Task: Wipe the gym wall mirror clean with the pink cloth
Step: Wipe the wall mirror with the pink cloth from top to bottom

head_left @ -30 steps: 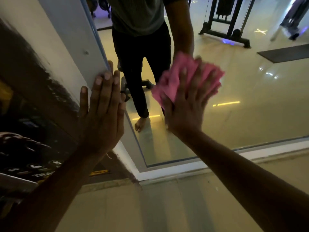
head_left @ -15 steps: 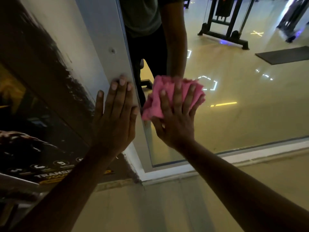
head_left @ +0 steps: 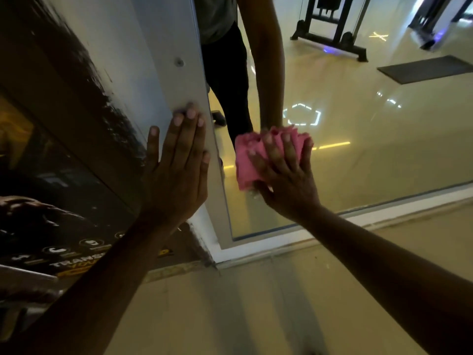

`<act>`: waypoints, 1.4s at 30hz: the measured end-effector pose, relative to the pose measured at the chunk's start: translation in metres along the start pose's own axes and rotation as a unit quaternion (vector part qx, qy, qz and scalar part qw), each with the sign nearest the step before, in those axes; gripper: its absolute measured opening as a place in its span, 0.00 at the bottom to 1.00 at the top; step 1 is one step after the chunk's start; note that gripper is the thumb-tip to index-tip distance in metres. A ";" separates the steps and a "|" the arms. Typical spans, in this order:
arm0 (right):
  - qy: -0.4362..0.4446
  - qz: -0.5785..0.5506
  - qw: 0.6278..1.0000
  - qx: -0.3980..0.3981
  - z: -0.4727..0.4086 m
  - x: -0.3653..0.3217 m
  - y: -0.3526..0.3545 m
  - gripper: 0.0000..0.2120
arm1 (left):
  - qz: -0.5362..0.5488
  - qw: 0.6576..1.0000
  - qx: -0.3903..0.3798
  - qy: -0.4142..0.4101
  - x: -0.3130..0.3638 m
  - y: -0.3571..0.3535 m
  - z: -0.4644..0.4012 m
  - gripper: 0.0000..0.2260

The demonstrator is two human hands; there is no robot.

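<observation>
The person's right hand (head_left: 284, 175) pressed one bunched pink cloth (head_left: 247, 160) flat against the wall mirror (head_left: 371, 139), low and near its left edge, fingers spread and slightly bent over the fabric. The left hand (head_left: 176, 170) lay open, fingers straight and together, palm against the pale frame strip (head_left: 166, 60) beside the glass. Two hands and one cloth showed. A dark poster (head_left: 51, 155) covered the wall to the left. The mirror reflected one black exercise machine (head_left: 330, 26) and one dark floor mat (head_left: 425, 69).
</observation>
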State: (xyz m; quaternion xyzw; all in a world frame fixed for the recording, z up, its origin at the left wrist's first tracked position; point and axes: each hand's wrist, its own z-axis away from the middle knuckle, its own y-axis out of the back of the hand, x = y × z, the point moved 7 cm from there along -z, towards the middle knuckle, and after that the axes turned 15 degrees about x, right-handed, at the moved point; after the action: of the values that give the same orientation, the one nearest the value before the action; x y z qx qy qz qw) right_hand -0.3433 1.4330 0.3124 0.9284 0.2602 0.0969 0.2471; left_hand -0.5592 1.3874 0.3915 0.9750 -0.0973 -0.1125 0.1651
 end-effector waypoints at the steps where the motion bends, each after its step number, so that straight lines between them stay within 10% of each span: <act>1: -0.067 0.001 0.997 0.028 -0.015 0.001 0.003 0.46 | -0.001 1.000 0.001 0.004 0.000 -0.001 0.001 0.31; 4: -0.226 -0.005 0.969 0.100 -0.050 -0.010 -0.004 0.41 | -0.006 0.999 0.017 0.036 0.006 -0.003 0.003 0.31; 9: -0.066 -0.001 0.998 0.010 0.053 -0.007 -0.029 0.48 | -0.011 0.997 0.033 0.075 0.011 -0.006 0.005 0.30; 14: -0.293 -0.023 0.951 0.097 -0.003 0.022 -0.009 0.47 | -0.037 0.998 0.006 0.050 0.029 -0.008 0.011 0.30; 19: -0.027 -0.038 0.999 0.018 0.037 -0.004 -0.028 0.34 | -0.061 0.996 -0.035 0.056 0.051 -0.018 0.031 0.31; 27: -0.119 -0.235 0.963 -0.056 0.056 0.023 0.031 0.29 | -0.007 0.990 -0.063 0.123 0.085 -0.011 0.038 0.28; 30: -0.314 -0.397 0.860 -0.061 0.052 0.032 0.046 0.15 | 0.152 0.966 -0.113 0.175 0.115 -0.014 0.050 0.23; 32: -0.479 -0.500 0.709 -0.131 0.057 0.034 0.043 0.08 | 0.253 0.898 -0.163 0.320 0.129 -0.017 0.053 0.19; 37: -0.649 -0.546 0.467 -0.253 0.091 0.034 0.039 0.12 | 0.435 0.472 -0.274 0.716 0.155 -0.035 0.089 0.16; 39: -0.678 -0.543 0.413 -0.276 0.096 0.026 0.040 0.15 | 0.452 0.441 -0.282 0.722 0.157 -0.029 0.093 0.23; 42: -0.670 -0.578 0.374 -0.278 0.089 0.014 0.045 0.30 | 0.373 0.508 -0.250 0.735 0.145 -0.016 0.105 0.16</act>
State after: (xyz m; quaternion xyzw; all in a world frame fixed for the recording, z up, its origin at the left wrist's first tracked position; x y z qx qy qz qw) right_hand -0.2844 1.3710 0.2591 0.1931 0.4411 -0.6561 0.5811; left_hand -0.4448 1.3376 0.2628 0.5006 -0.2634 0.6968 0.4409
